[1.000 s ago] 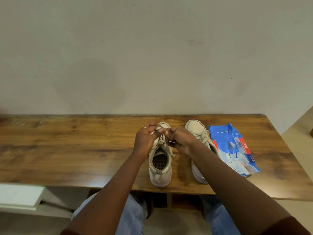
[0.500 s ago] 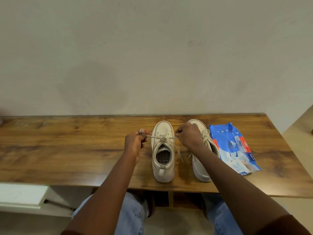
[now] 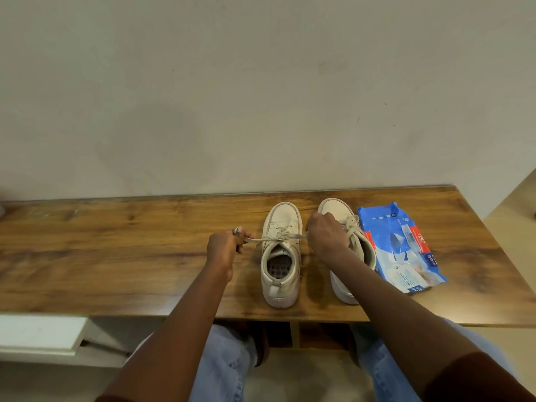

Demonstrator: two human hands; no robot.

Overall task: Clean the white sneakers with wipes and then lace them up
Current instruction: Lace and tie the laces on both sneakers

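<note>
left sneaker: white leather lace-up sneaker (image 3: 280, 256), stands upright on table near front edge, toe to wall, heel to person, opening faces up, perforated insole visible inside
lace: flat off-white shoelace (image 3: 262, 239), crossed at top eyelets of left sneaker, ends pulled out taut sideways, one end to each hand
left hand: left hand (image 3: 222, 248) left of the sneaker, fingers curled, pinching lace end; lace seems looped over a finger by the knuckles
right hand: right hand (image 3: 326, 236) between the two sneakers, fist closed round the other lace end, partly covers right sneaker
right sneaker: second white leather sneaker (image 3: 336, 207), just beside the first on its right, same direction, laces already through eyelets; forearm hides its midsection
wipes: blue plastic pack of wet wipes with red and white label (image 3: 403, 250), lies flat, touching or just beside right sneaker's outer side, cannot tell which
table: brown wood-grain tabletop (image 3: 116, 256), back edge against wall
wall: plain off-white wall (image 3: 261, 97)
below table: light blue jeans (image 3: 226, 367) on person's legs; white flat board (image 3: 37, 332) low at left
</note>
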